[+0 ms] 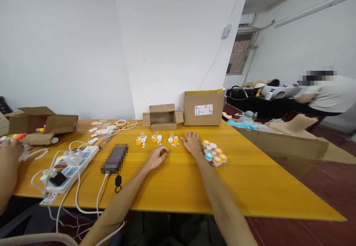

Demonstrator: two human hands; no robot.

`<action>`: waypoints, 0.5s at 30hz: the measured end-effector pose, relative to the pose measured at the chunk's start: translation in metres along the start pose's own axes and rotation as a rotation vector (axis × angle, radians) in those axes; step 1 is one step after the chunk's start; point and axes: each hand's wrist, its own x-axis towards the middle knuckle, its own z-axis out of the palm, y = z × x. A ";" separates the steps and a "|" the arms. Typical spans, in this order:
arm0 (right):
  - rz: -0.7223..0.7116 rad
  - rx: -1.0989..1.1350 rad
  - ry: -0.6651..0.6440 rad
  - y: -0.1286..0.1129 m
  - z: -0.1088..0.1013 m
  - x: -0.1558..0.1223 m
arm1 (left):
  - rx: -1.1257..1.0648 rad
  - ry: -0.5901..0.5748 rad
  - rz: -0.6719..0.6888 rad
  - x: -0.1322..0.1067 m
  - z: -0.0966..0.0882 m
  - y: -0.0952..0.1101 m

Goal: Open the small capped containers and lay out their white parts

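My right hand [191, 142] reaches over the table with its fingers apart and bent downward, above an orange piece [186, 135] that they partly hide. Whether the fingertips touch it cannot be made out. My left hand [157, 158] rests loosely on the table, fingers slightly curved and holding nothing. Beyond it lie three small groups of parts, each with a clear cup [171, 134], an orange ring-like lid [175, 141] and small white pieces [159, 138]. To the right of my right hand stands a cluster of small clear jars [217, 160] with orange, white and teal lids.
A small open carton [162, 117] and a larger closed box [204, 109] stand against the wall. Left are a phone [114, 159], a power strip [73, 170] with cables, and another person's hand [11, 151] near an open carton [41, 122]. Another person [330, 94] sits far right.
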 end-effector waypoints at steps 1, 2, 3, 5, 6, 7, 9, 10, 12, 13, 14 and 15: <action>0.004 -0.003 0.008 -0.001 -0.004 -0.002 | 0.039 -0.002 0.014 -0.001 0.000 0.000; 0.005 -0.005 0.017 -0.003 -0.008 -0.005 | 0.075 -0.002 0.029 -0.001 0.000 0.001; 0.006 -0.006 0.029 -0.004 -0.012 -0.007 | 0.106 -0.001 0.046 -0.002 0.000 0.001; 0.007 -0.010 0.057 -0.007 -0.021 -0.012 | 0.149 -0.001 0.077 -0.002 0.000 0.002; 0.013 -0.012 0.068 -0.008 -0.026 -0.014 | 0.165 -0.004 0.089 -0.002 0.000 0.002; 0.018 -0.014 0.079 -0.010 -0.030 -0.017 | 0.178 -0.008 0.099 -0.002 0.000 0.002; 0.010 -0.022 0.115 -0.012 -0.036 -0.022 | 0.205 -0.020 0.112 -0.002 -0.001 0.003; 0.001 -0.026 0.140 -0.013 -0.038 -0.024 | 0.216 -0.026 0.117 -0.002 -0.001 0.003; -0.027 -0.032 0.192 -0.015 -0.041 -0.030 | 0.233 -0.034 0.128 -0.002 -0.001 0.003; -0.043 -0.034 0.215 -0.015 -0.042 -0.033 | 0.237 -0.036 0.132 -0.002 0.000 0.002; -0.059 -0.036 0.233 -0.016 -0.042 -0.036 | 0.239 -0.036 0.137 -0.002 0.000 0.002; -0.073 -0.039 0.246 -0.017 -0.043 -0.040 | 0.239 -0.036 0.142 -0.002 0.000 0.001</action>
